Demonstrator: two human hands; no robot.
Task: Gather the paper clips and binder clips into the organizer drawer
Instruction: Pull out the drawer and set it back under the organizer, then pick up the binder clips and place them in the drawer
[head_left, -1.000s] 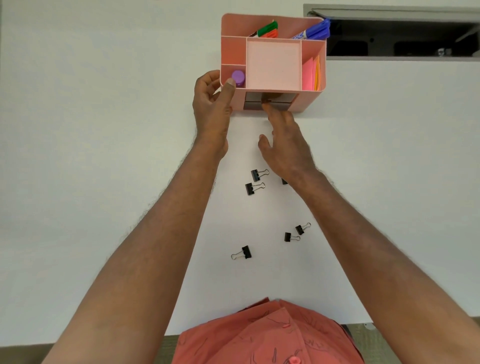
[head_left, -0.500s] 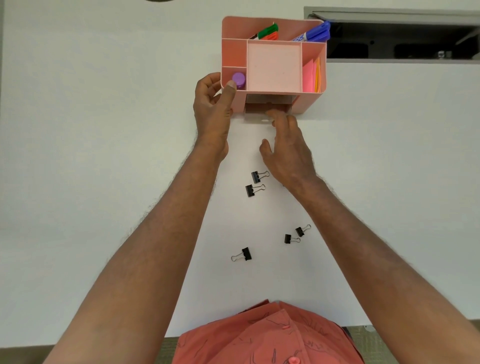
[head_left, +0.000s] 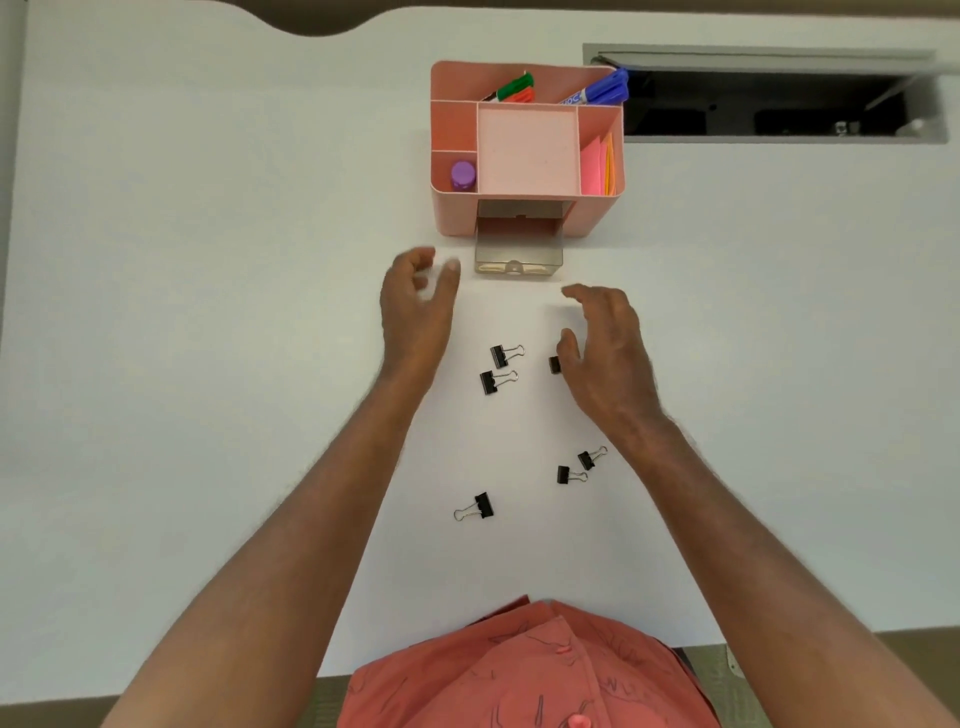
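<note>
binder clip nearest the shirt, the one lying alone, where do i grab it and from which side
Probably pinch the black body of that binder clip across its flat sides, coming straight down from above. It lies flat on the white table, with the wire loops pointing left, thin and springy. The left hand is empty and on that side.

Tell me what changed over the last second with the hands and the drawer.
The clear drawer slid out toward the person. The right hand let go and pulled back; the left hand released the pink organizer. Both are empty. The binder clips stayed put.
</note>
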